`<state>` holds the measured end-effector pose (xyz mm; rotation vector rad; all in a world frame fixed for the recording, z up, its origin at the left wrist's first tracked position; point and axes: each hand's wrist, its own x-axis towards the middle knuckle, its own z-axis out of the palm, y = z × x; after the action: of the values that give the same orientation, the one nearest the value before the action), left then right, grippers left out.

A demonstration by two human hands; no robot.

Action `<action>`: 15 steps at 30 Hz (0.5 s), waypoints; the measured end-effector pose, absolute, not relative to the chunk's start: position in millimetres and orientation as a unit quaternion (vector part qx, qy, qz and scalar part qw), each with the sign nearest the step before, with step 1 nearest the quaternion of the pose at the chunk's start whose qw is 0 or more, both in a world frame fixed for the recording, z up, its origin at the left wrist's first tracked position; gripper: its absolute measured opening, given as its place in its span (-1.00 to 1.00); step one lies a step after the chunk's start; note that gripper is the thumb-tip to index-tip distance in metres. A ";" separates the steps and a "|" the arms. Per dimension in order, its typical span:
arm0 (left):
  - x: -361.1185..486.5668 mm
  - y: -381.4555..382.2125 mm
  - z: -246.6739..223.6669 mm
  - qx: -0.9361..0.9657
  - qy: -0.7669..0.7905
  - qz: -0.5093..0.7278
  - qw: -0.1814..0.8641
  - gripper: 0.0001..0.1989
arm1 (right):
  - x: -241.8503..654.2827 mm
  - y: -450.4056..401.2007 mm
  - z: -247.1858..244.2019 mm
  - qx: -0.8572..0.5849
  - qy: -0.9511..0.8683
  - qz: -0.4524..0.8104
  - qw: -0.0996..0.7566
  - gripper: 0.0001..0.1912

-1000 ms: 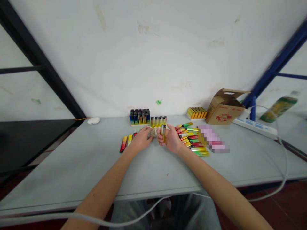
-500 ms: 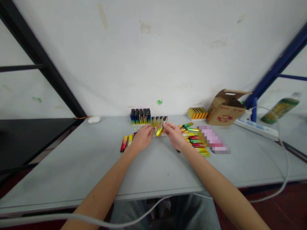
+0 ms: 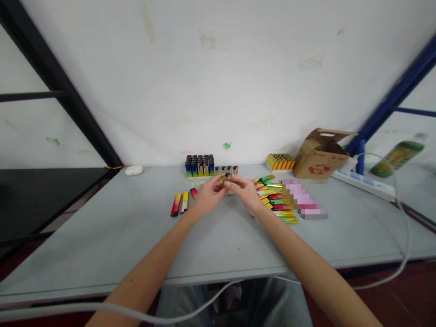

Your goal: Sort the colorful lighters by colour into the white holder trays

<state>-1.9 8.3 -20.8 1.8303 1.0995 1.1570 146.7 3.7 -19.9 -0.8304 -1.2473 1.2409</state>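
Between the fingertips of both hands stands one lighter (image 3: 227, 175), its dark top showing and its lower body mostly hidden. My left hand (image 3: 208, 194) pinches it from the left, while my right hand (image 3: 245, 193) closes on it from the right. Just behind the fingers, a row of upright lighters (image 3: 224, 170) stands in a pale tray largely covered by my hands. To its left is a full block of black-topped lighters (image 3: 200, 165). Two loose lighters, one red (image 3: 176, 205) and one yellow (image 3: 185, 202), lie left of my left hand. Right of my right hand spreads a pile of colourful lighters (image 3: 277, 200).
Against the wall stand a tray of orange-yellow cylinders (image 3: 280, 161) and an open cardboard box (image 3: 322, 156). A power strip (image 3: 364, 183), a green bottle (image 3: 398, 156) and a blurred pink item (image 3: 303, 197) are at right. A white case (image 3: 134, 170) sits far left. A white cable (image 3: 405, 227) loops in front.
My left hand has moved right and now meets my right hand at the lighter. The lighter has gone from tilted to upright.
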 end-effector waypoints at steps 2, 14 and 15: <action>-4.9 14.2 -23.5 0.685 0.423 0.459 0.375 -0.52 | 146.6 6.8 -23.6 -0.384 -0.534 0.499 0.565 -0.68; -43.3 50.0 -38.0 0.619 0.530 0.538 0.215 -0.81 | 154.6 0.3 -43.0 -0.483 -0.829 0.070 0.273 -0.62; -43.0 50.3 -39.0 0.620 0.532 0.534 0.217 -0.82 | 155.2 -0.3 -41.8 -0.473 -0.841 0.062 0.255 -0.61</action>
<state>-43.0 50.3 -39.0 1.7173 1.4728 1.4797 155.2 -0.3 -41.8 -1.2845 -2.2850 0.1694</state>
